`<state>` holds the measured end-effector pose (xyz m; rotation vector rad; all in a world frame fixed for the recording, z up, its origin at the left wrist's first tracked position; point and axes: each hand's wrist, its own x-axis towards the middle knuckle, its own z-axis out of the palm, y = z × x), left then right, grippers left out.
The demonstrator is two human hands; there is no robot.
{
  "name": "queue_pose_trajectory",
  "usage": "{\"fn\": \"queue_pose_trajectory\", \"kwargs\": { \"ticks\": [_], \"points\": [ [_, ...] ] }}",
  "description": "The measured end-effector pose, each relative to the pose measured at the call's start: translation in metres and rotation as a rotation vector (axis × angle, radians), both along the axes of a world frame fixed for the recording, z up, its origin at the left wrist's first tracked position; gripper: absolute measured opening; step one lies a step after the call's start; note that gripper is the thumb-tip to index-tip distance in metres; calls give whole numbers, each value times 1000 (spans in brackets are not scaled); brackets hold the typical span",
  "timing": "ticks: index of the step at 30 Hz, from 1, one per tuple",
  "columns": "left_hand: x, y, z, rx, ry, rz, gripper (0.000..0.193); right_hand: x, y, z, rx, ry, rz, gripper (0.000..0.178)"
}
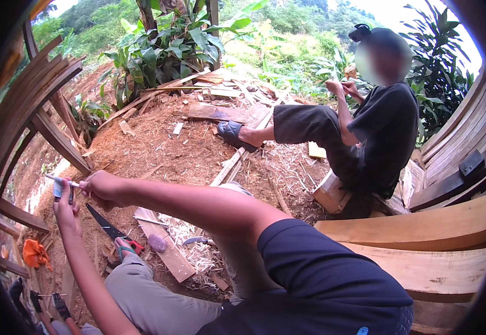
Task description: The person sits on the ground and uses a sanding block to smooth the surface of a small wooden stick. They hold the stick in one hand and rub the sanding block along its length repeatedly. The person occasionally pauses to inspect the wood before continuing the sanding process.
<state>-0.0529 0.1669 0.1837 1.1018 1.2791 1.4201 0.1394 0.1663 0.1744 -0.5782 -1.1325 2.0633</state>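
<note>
Off to the left, my two hands meet around a thin, pale wooden stick [53,177]. My right hand [99,187] is closed on the stick's near end, its arm stretching across the view. Just below, my left hand [67,211] is closed around a small dark piece with a white and light-blue face [58,188], touching or close beside the stick; its kind I cannot make out. Under my right forearm lies a hand saw [104,223] with a red and black handle. A purplish stone [157,243] rests on a flat board [170,251], with a curved blade [198,240] beside it.
A person [388,128] sits on a wooden block [330,192] at the right, hands raised together. Stacked planks [410,226] fill the right side; boards lean on a frame [58,139] at left. An orange cloth [35,254] lies left. Shavings [159,151] cover the ground.
</note>
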Motion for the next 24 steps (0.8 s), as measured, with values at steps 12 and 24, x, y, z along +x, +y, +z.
{"fn": "queue_pose_trajectory", "kwargs": {
  "ticks": [12,24],
  "points": [
    [-1,-4,9,-12,-12,283,30,-15,-35,17,1114,-866,-636,12],
    [18,-31,31,-29,-45,160,26,-10,-29,32,489,-597,-316,33]
  ]
}}
